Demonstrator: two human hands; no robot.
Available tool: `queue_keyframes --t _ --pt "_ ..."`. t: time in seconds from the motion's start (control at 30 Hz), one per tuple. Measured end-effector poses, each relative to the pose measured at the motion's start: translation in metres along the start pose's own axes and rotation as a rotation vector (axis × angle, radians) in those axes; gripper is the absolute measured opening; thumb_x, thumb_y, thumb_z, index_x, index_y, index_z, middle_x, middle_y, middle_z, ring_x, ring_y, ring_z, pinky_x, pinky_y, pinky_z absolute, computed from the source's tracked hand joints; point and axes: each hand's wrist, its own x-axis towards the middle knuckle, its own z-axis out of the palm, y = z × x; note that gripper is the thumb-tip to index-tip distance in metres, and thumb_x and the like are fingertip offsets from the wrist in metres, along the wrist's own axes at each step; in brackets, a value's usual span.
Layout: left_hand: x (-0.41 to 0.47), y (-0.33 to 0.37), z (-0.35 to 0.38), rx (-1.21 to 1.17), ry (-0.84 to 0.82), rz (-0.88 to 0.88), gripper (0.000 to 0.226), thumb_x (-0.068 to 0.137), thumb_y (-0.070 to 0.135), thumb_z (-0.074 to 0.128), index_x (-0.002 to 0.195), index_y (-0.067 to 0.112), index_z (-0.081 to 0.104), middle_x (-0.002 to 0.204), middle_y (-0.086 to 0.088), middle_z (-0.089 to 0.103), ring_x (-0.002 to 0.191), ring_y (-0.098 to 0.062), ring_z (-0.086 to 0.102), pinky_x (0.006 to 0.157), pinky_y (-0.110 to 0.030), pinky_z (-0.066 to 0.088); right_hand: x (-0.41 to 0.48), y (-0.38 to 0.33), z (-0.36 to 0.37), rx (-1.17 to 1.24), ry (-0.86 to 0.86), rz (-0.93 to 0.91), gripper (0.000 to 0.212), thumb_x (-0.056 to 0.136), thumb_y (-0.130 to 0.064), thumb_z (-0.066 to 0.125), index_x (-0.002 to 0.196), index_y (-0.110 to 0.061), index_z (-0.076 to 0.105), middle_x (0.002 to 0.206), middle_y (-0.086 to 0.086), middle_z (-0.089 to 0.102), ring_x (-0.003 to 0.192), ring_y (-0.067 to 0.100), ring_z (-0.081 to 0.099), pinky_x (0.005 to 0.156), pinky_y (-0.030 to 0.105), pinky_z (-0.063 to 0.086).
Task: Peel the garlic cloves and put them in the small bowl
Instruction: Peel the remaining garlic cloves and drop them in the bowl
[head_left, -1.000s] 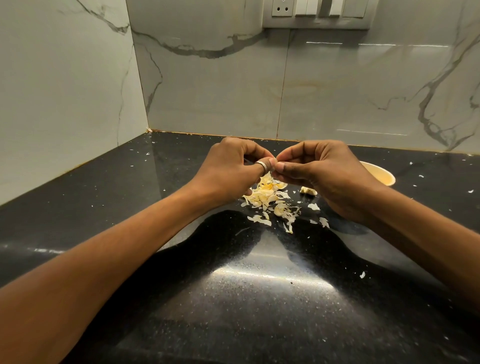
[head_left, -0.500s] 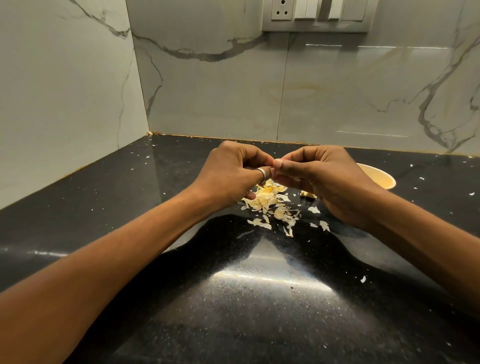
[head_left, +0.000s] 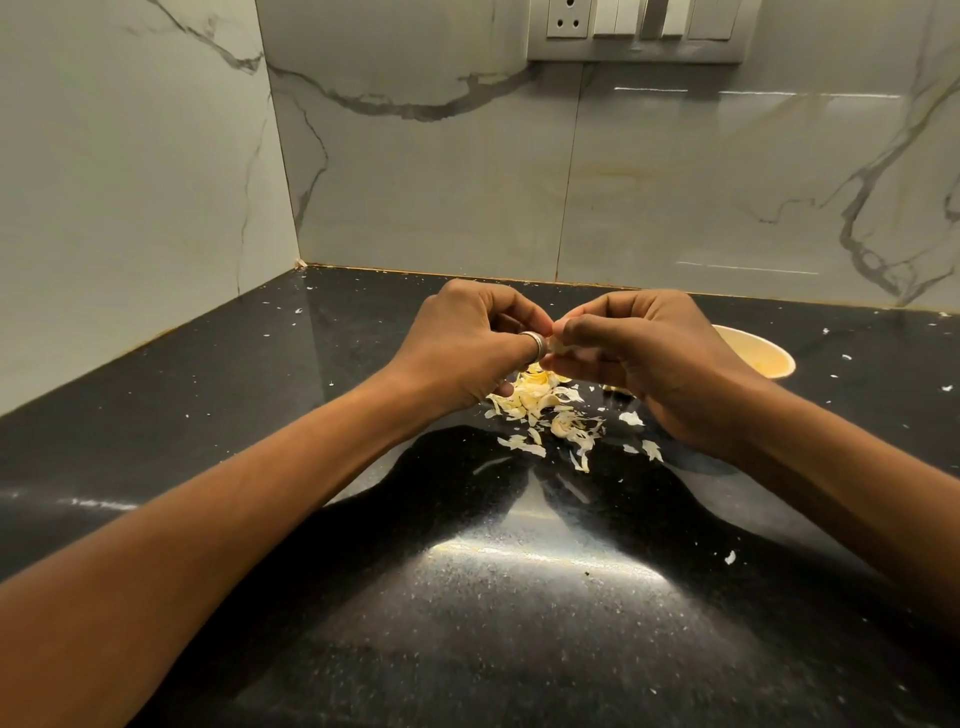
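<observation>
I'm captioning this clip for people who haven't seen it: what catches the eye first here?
Two hands meet above the black countertop, the left hand and right hand both pinching a garlic clove between their fingertips. Right below lies a pale heap of peels, and a small bowl peeks out behind the right hand.

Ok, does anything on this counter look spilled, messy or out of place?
Only peeling litter: a heap of garlic skins lies on the black counter beneath the left hand and right hand, with stray flakes scattered out to the far corner and front right. The small bowl stands upright behind the right hand. Nothing looks damaged.
</observation>
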Motion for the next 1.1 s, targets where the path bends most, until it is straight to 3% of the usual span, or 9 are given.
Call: queue_keyframes --t 0.43,0.6,0.73,0.93,1.1 --pt "0.0006 0.0017 -0.0015 -0.013 0.004 -0.007 0.011 0.089 0.005 0.068 0.092 0.013 0.075 0.078 -0.001 0.068 0.071 -0.010 0.065 0.056 -0.025 0.056 0.0049 -0.0005 -0.0013 0.269 0.039 0.098 0.009 0.091 0.000 0.066 0.089 0.009 0.067 0.087 0.022 0.071 0.081 0.028 0.076 0.067 0.025 0.060" --pt "0.0005 0.0004 -0.0012 0.012 0.018 -0.003 0.010 0.093 0.010 0.066 0.094 0.015 0.074 0.083 -0.005 0.067 0.070 -0.010 0.063 0.055 -0.025 0.056 0.0045 -0.0044 -0.0039 0.348 0.072 0.146 0.017 0.091 -0.001 0.066 0.101 0.013 0.065 0.096 0.024 0.068 0.086 0.029 0.074 0.065 0.023 0.060" --pt "0.0012 -0.0019 0.0001 0.082 0.050 0.044 0.006 0.092 0.014 0.070 0.095 0.016 0.075 0.080 -0.005 0.068 0.061 -0.006 0.064 0.051 -0.024 0.055 0.0045 -0.0038 -0.0036 0.356 0.058 0.160 0.019 0.092 -0.002 0.065 0.104 0.013 0.065 0.095 0.022 0.069 0.087 0.028 0.075 0.067 0.024 0.060" --pt "0.0004 -0.0013 0.0044 0.125 0.088 0.104 0.012 0.088 0.028 0.077 0.091 0.017 0.078 0.073 0.003 0.070 0.062 -0.009 0.065 0.047 -0.025 0.056 0.0045 -0.0021 -0.0037 0.298 0.013 0.154 0.011 0.095 -0.003 0.063 0.098 0.007 0.067 0.086 0.016 0.073 0.079 0.021 0.074 0.068 0.024 0.061" --pt "0.0003 -0.0019 0.0042 0.166 0.106 0.121 0.012 0.090 0.026 0.075 0.090 0.015 0.079 0.066 0.004 0.068 0.053 -0.007 0.063 0.046 -0.025 0.057 0.0026 -0.0017 -0.0008 0.260 -0.020 0.114 0.008 0.090 0.002 0.065 0.096 0.006 0.068 0.086 0.017 0.074 0.080 0.022 0.075 0.068 0.024 0.061"
